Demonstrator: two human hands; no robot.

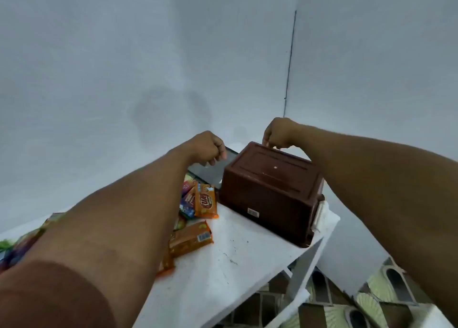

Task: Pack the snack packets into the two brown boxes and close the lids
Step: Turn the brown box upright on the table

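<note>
One brown plastic box (270, 191) stands at the far right of the white table (223, 265), its ribbed top shut and a barcode sticker on its near side. My right hand (280, 133) reaches over it and pinches its far top edge. My left hand (205, 148) is curled on the top corner of a dark flat panel (208, 171) just left of the box. Snack packets lie left of the box: an orange one (205, 200), a purple one (187, 202), another orange one (190, 238). More are partly hidden under my left forearm. No second box is visible.
A pale wall rises close behind the table. Something white (324, 216) sticks out by the box's right side, near the table's right edge. Below that edge are white table legs (302, 265) and a patterned tile floor (322, 313).
</note>
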